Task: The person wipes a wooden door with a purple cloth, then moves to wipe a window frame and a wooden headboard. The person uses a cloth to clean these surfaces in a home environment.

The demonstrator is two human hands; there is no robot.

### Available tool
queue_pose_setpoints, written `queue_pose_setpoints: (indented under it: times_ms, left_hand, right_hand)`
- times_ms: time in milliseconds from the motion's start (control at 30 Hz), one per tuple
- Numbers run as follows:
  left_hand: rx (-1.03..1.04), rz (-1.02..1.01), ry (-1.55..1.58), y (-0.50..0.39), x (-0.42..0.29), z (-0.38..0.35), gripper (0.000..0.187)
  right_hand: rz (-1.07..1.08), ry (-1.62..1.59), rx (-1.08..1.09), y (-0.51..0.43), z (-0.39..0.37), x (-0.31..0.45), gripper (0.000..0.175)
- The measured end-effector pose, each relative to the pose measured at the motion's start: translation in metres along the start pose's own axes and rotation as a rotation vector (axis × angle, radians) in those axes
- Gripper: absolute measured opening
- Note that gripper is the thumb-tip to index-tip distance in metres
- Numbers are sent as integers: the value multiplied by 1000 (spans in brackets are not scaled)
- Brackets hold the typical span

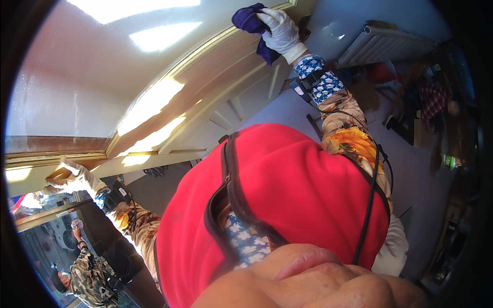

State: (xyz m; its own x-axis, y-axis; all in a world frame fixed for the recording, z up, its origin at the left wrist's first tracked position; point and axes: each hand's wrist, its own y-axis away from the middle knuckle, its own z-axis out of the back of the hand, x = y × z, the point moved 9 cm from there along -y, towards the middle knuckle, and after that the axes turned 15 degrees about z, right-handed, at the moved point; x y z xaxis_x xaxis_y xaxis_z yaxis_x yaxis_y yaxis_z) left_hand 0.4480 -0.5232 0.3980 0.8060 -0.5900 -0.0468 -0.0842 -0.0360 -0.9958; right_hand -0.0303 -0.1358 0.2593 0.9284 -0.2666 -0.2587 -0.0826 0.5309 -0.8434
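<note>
My right hand (280, 32), in a white glove, holds a bunched purple cloth (250, 20) against the frame at the upper edge of a large glass door pane (88, 77). Part of the cloth hangs below the fingers. My left hand (73, 179), also gloved in white, is at the lower left, its fingers apart on the edge of the wooden door (154, 157). Nothing shows in that hand. Bright sunlight falls on the glass and on the door's panels. Both forearms wear patterned sleeves and strapped devices.
At lower left, another person in a camouflage jacket (90, 275) holds a cloth against a glass pane. A white radiator (381, 44) is on the wall at upper right. Beyond it at right, another person in a checked top (433, 102) is near wooden furniture. A black cable runs along my right arm.
</note>
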Motion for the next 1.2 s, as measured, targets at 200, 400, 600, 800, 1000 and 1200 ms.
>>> queue_pose_setpoints:
  times_ms: [200,400,600,800,1000,1200]
  left_hand:
    - [5,19,88,-1,-1,2,81]
    - [109,154,187,-1,6,0,91]
    - [130,209,141,1,17,-3,91]
    - [139,329,188,3,25,-4,98]
    - [141,223,131,3,33,-1,98]
    - [65,221,186,14,37,17,95]
  right_hand:
    - [-347,-48,-89,51,38,-105,39]
    - [-553,-261,-780,51,119,-154,46]
    - [-583,-17,-568,-13,88,-189,57]
    - [-36,-180,-383,-38,12,-26,47]
    - [-22,-186,-286,-38,-4,22,40]
    - [176,-250,-170,-43,-9,18,44]
